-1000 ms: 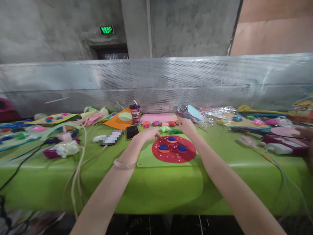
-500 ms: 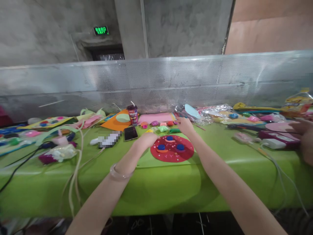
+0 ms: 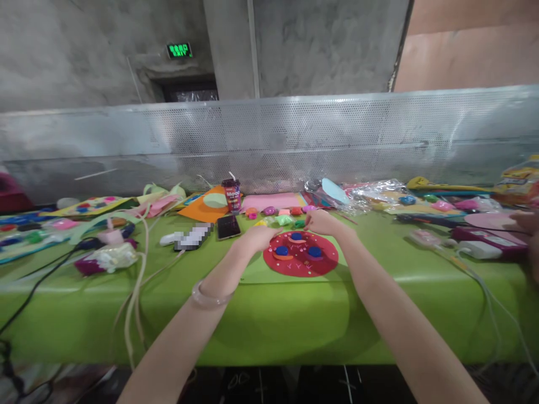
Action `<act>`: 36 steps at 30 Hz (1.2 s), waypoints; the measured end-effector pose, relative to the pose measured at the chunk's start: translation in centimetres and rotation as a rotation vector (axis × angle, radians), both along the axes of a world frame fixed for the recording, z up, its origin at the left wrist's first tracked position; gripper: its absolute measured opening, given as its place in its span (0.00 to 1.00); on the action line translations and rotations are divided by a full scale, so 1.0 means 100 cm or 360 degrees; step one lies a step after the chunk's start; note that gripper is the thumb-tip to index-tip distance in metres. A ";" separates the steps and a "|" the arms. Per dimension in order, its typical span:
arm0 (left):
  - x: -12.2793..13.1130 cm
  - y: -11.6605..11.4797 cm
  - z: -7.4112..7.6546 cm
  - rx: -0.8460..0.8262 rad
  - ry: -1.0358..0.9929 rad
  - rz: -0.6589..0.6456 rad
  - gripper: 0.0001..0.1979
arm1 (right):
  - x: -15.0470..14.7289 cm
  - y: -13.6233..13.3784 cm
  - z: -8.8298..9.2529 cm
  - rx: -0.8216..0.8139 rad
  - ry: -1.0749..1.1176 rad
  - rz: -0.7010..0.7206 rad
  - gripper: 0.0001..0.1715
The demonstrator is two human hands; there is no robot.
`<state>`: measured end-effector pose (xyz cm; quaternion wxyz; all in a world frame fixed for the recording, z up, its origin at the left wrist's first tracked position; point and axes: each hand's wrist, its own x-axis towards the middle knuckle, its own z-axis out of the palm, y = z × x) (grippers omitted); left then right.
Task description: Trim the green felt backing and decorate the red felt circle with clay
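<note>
A red paper circle (image 3: 301, 266) lies on a light green sheet (image 3: 252, 274) in front of me. It bears three blue clay lumps with orange and purple clay strips beneath them, white dots and small pink marks. My left hand (image 3: 259, 240) rests at the circle's upper left edge, fingers stretched out towards the right. Just above the circle's top right edge is my right hand (image 3: 323, 223), fingertips bent down and together beside a green clay piece (image 3: 300, 223). Whatever may be between those fingertips is too small to make out.
Several clay packs (image 3: 284, 219) sit in a row behind the circle. A phone (image 3: 228, 228) and a purple drink cup (image 3: 231, 196) stand to the left, near cables (image 3: 141, 275). Plastic wrappers (image 3: 374, 196) and a white charger (image 3: 475, 249) are rightward, where another person's hand (image 3: 531, 221) shows.
My right hand has drawn back from the clay row towards the circle's top edge, its fingers now bent downward. My left hand stays by the circle. The view has shifted slightly.
</note>
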<state>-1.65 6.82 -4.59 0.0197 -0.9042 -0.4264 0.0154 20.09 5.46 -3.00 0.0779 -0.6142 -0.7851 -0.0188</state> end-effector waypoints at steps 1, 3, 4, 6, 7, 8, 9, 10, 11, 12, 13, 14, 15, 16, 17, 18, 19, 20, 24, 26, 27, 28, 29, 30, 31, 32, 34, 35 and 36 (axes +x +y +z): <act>0.000 0.001 -0.001 0.0000 -0.0024 -0.0005 0.16 | 0.001 0.000 0.000 -0.0024 -0.0034 -0.0002 0.13; 0.000 0.004 -0.003 -0.0013 -0.0078 -0.0013 0.16 | 0.003 -0.001 0.000 -0.0061 -0.0098 -0.0013 0.13; -0.001 0.005 -0.004 -0.0021 -0.0102 -0.0017 0.16 | 0.003 -0.001 0.000 -0.0073 -0.0126 -0.0018 0.13; -0.002 0.008 -0.005 -0.0037 -0.0141 -0.0024 0.16 | 0.002 -0.002 0.001 -0.0091 -0.0175 -0.0021 0.13; -0.003 0.009 -0.005 -0.0045 -0.0157 -0.0029 0.16 | 0.000 -0.003 0.001 -0.0100 -0.0198 -0.0020 0.13; -0.003 0.010 -0.005 -0.0053 -0.0169 -0.0036 0.16 | -0.002 -0.004 0.002 -0.0108 -0.0222 -0.0021 0.13; -0.003 0.011 -0.006 -0.0060 -0.0179 -0.0045 0.16 | -0.005 -0.005 0.002 -0.0115 -0.0245 -0.0025 0.13; -0.004 0.011 -0.006 -0.0066 -0.0186 -0.0054 0.15 | -0.008 -0.007 0.003 -0.0119 -0.0267 -0.0033 0.14; -0.004 0.012 -0.006 -0.0070 -0.0191 -0.0062 0.15 | -0.011 -0.008 0.004 -0.0117 -0.0287 -0.0045 0.14; -0.004 0.012 -0.006 -0.0072 -0.0194 -0.0069 0.15 | -0.013 -0.009 0.004 -0.0106 -0.0305 -0.0059 0.14; -0.003 0.013 -0.005 -0.0072 -0.0196 -0.0073 0.15 | -0.015 -0.010 0.005 -0.0088 -0.0319 -0.0073 0.14; -0.003 0.013 -0.005 -0.0073 -0.0195 -0.0079 0.15 | -0.016 -0.011 0.005 -0.0066 -0.0331 -0.0085 0.14; -0.003 0.013 -0.005 -0.0076 -0.0193 -0.0085 0.15 | -0.017 -0.012 0.006 -0.0046 -0.0342 -0.0094 0.14; -0.003 0.013 -0.004 -0.0081 -0.0190 -0.0093 0.14 | -0.017 -0.012 0.006 -0.0034 -0.0352 -0.0100 0.14; -0.003 0.013 -0.004 -0.0089 -0.0184 -0.0103 0.14 | -0.017 -0.013 0.006 -0.0031 -0.0363 -0.0103 0.14; -0.002 0.014 -0.003 -0.0097 -0.0179 -0.0113 0.14 | -0.017 -0.013 0.006 -0.0035 -0.0374 -0.0105 0.14; -0.002 0.014 -0.003 -0.0104 -0.0173 -0.0122 0.14 | -0.018 -0.013 0.006 -0.0044 -0.0384 -0.0108 0.14; -0.002 0.014 -0.002 -0.0110 -0.0169 -0.0129 0.13 | -0.018 -0.013 0.006 -0.0052 -0.0392 -0.0113 0.15; -0.002 0.013 -0.001 -0.0122 -0.0163 -0.0136 0.14 | -0.022 -0.016 0.007 -0.0082 -0.0411 -0.0125 0.15; -0.001 0.012 0.000 -0.0133 -0.0154 -0.0138 0.14 | -0.025 -0.018 0.009 -0.0106 -0.0421 -0.0121 0.15; -0.001 0.011 0.001 -0.0140 -0.0143 -0.0138 0.14 | -0.026 -0.019 0.009 -0.0117 -0.0427 -0.0118 0.15; 0.000 0.010 0.002 -0.0148 -0.0128 -0.0135 0.14 | -0.026 -0.019 0.010 -0.0128 -0.0432 -0.0114 0.15; 0.001 0.009 0.004 -0.0154 -0.0109 -0.0127 0.14 | -0.027 -0.020 0.010 -0.0139 -0.0436 -0.0108 0.14; 0.003 0.009 0.005 -0.0160 -0.0087 -0.0112 0.13 | -0.028 -0.019 0.010 -0.0152 -0.0439 -0.0100 0.14; 0.005 0.008 0.006 -0.0163 -0.0066 -0.0093 0.13 | -0.028 -0.018 0.010 -0.0167 -0.0441 -0.0090 0.14; 0.006 0.009 0.008 -0.0162 -0.0047 -0.0072 0.13 | -0.029 -0.017 0.009 -0.0183 -0.0441 -0.0079 0.14; 0.010 0.010 0.012 -0.0158 -0.0022 -0.0035 0.13 | -0.029 -0.013 0.008 -0.0214 -0.0432 -0.0054 0.14; 0.012 0.011 0.013 -0.0154 -0.0017 -0.0022 0.13 | -0.029 -0.011 0.008 -0.0228 -0.0421 -0.0040 0.14; 0.014 0.013 0.015 -0.0145 -0.0021 -0.0013 0.13 | -0.028 -0.009 0.008 -0.0240 -0.0404 -0.0025 0.14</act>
